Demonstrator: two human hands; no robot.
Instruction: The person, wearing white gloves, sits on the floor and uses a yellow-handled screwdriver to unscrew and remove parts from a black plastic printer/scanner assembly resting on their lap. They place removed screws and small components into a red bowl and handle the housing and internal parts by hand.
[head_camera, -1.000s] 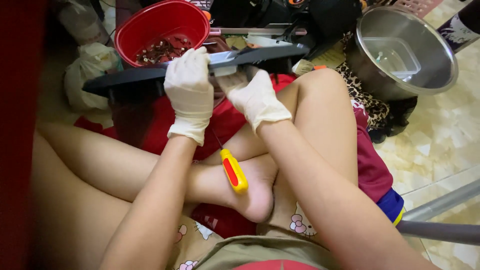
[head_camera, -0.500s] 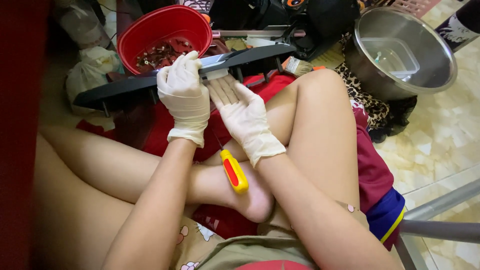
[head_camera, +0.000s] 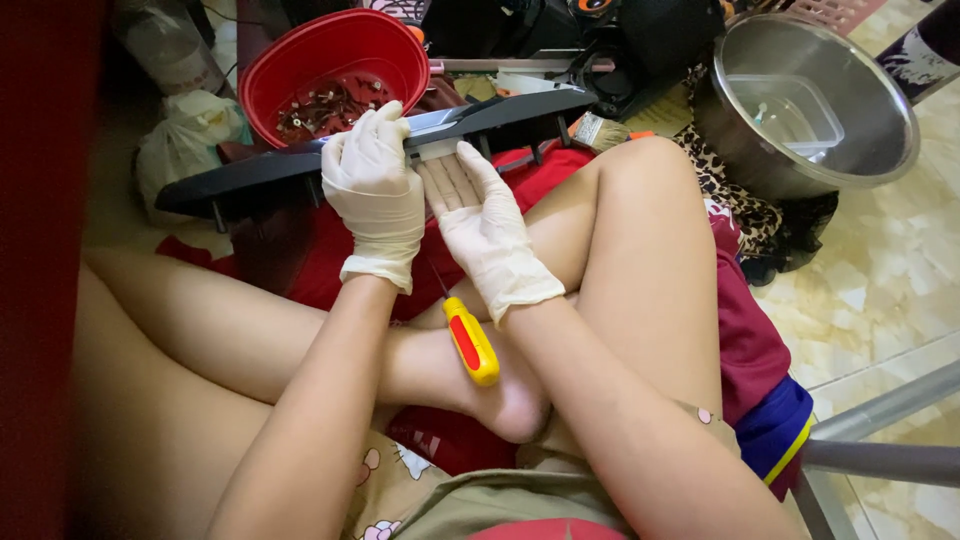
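A long dark plastic panel (head_camera: 250, 170) with short pegs lies across in front of me, over my crossed legs. My left hand (head_camera: 375, 185), in a white glove, grips the panel near its middle. My right hand (head_camera: 485, 225), also gloved, lies flat and palm up just under the panel's pale middle section, fingers apart and holding nothing. A screwdriver with a yellow and red handle (head_camera: 470, 340) rests on my foot, between my forearms.
A red bowl (head_camera: 395, 45) with several small screws sits behind the panel. A steel pot (head_camera: 880, 150) holding a clear plastic box stands at the right on the tiled floor. A white bag (head_camera: 190, 135) lies at the left, a small brush (head_camera: 600, 130) behind my knee.
My right hand has turned palm up and spread flat under the panel. The left hand has kept its grip on the panel.
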